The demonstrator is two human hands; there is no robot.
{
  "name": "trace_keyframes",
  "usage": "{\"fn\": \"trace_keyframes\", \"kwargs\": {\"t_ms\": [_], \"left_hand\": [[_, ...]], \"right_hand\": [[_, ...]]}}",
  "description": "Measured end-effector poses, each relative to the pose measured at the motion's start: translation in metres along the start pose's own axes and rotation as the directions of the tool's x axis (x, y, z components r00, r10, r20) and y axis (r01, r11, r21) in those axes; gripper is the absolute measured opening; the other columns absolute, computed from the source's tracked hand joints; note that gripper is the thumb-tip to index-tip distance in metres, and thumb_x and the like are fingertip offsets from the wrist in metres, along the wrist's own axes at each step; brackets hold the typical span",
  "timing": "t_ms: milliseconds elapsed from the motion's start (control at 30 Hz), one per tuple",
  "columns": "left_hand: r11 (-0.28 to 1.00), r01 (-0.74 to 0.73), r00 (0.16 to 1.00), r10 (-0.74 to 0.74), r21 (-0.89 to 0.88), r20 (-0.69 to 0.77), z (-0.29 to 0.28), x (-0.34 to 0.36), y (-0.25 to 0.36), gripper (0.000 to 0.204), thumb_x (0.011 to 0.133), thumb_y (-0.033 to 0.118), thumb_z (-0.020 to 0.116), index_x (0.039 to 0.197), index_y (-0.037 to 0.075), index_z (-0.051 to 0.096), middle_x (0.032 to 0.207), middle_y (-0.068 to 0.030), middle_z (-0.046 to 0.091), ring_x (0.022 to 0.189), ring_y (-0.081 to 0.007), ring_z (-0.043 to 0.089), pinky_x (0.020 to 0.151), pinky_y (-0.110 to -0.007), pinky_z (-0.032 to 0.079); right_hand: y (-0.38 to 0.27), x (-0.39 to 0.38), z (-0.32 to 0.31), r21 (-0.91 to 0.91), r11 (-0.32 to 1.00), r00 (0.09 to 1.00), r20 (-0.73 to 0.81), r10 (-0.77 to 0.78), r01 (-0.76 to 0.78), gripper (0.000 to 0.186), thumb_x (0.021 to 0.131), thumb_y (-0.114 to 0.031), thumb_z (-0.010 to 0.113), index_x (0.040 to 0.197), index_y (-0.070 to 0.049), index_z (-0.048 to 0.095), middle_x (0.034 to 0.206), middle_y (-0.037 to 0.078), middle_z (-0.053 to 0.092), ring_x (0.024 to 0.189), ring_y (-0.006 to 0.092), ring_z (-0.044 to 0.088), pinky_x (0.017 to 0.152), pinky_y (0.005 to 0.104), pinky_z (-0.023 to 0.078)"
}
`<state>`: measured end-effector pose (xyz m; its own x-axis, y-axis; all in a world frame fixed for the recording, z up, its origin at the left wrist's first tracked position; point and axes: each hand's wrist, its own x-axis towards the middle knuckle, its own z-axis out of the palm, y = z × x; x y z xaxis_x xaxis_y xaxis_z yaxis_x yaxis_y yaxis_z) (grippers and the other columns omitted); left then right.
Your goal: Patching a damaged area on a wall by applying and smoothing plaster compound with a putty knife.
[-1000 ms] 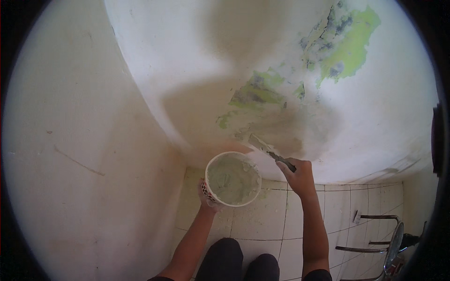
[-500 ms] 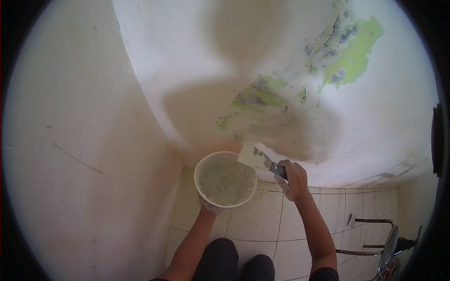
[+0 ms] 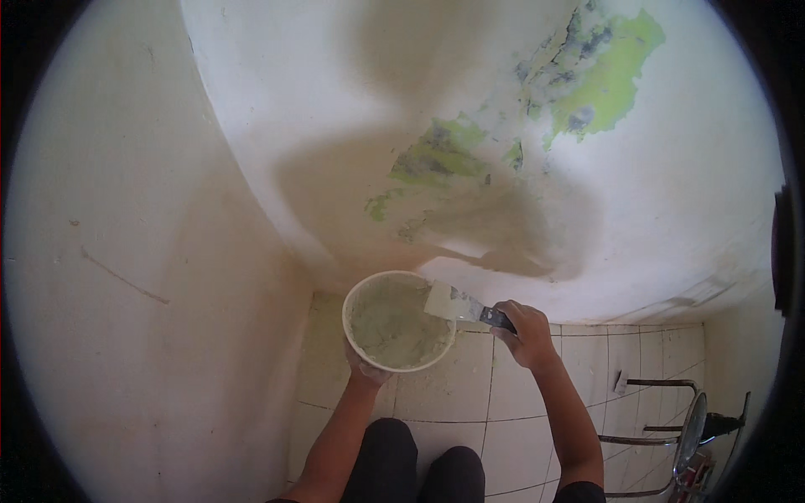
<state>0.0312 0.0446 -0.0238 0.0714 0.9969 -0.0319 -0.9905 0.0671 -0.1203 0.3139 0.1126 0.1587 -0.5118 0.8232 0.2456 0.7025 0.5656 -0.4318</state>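
Note:
A round white tub [image 3: 356, 293] of pale grey-green paste is held up low in front of the wall, with my left hand [image 3: 365, 369] gripping its lower left side, fingers mostly hidden beneath it. My right hand [image 3: 520, 335] is closed round the dark handle of a putty knife [image 3: 470, 308], whose pale-coated blade overlaps the tub's right rim; whether it touches the rim I cannot tell. Behind them, the white wall [image 3: 671, 210] has flaked patches [image 3: 604, 92] showing green paint, grey areas and cracks.
A side wall [image 3: 142, 210] rises close on my left. My dark-clothed knees [image 3: 386, 453] are over white floor tiles [image 3: 524, 411]. A stool or chair [image 3: 696, 432] with metal tubing lies at the lower right, with smaller items [image 3: 696, 478] beside it.
My right hand has brought the knife down from beside the wall patch to the tub's rim, turning the blade flatter. The tub and my left hand have shifted a little left.

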Motion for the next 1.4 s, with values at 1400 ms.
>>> {"fn": "trace_keyframes", "kwargs": {"t_ms": [1400], "left_hand": [[0.93, -0.028, 0.984, 0.09, 0.366, -0.155, 0.008, -0.017, 0.021, 0.077, 0.096, 0.069, 0.036, 0.152, 0.016, 0.043, 0.154, -0.0119, 0.045, 0.137, -0.0349, 0.047, 0.111, -0.055, 0.043]], "right_hand": [[-0.017, 0.004, -0.049, 0.525, 0.398, 0.61, 0.783, 0.119, -0.752, 0.043, 0.098, -0.046, 0.062, 0.092, -0.004, 0.065, 0.071, -0.003, 0.049, 0.061, 0.0087, 0.041, 0.054, 0.0253, 0.034]]}}
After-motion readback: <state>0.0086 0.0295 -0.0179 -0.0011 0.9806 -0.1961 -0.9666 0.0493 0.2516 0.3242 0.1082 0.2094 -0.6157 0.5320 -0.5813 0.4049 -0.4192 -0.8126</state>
